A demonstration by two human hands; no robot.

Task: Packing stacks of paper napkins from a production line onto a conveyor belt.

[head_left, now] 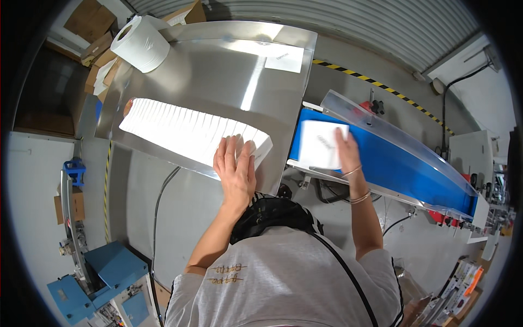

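Note:
A long row of white, flat packets (180,125) stands packed face to face on the steel table, slightly slanting toward me. My left hand (236,168) lies on the near right end of this row, its fingers stretched out and a little apart. Over the start of the blue conveyor belt (392,158), my right hand (348,151) grips one white square packet (318,144) by its right edge. Small dark print shows on its face. The packet is slightly blurred, and whether it touches the belt I cannot tell.
The steel table (218,71) has raised rims and carries a large white roll (140,44) at its far left and a white printed sheet (285,59) at its far right. A clear guard (381,128) runs along the belt's far side. Cardboard boxes (98,71) stand left of the table.

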